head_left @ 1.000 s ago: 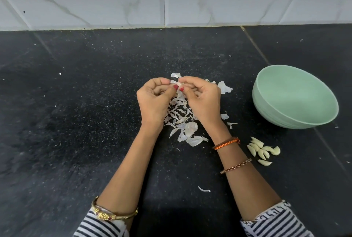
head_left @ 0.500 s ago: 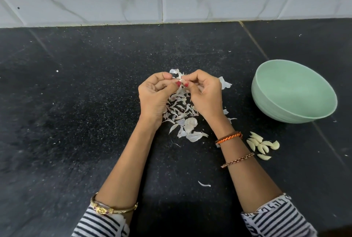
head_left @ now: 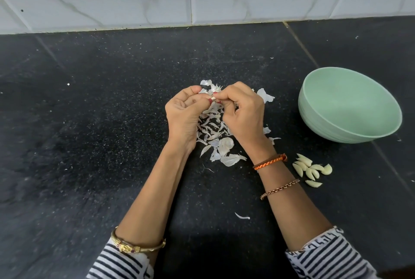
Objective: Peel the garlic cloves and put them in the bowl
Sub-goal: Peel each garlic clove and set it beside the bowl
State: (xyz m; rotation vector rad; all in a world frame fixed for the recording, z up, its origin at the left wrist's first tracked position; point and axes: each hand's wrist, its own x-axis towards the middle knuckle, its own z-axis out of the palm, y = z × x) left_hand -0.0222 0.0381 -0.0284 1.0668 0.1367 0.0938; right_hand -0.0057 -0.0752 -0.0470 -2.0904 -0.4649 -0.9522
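Nearby, peeled cloves (head_left: 311,170) lie beside the bowl (head_left: 350,103), skins (head_left: 215,135) under both hands (head_left: 213,108).

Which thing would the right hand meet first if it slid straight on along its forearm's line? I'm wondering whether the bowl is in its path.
Most likely the left hand, whose fingertips already meet the right hand at the garlic clove. The bowl sits off to the right, outside that line, though depth is hard to judge.

Both forearms reach forward from striped sleeves and converge, the left hand (head_left: 183,115) and right hand (head_left: 243,112) meeting fingertip to fingertip. Fingers on each are curled, thumbs and forefingers pinching the same small piece between them. Bracelets circle both wrists.
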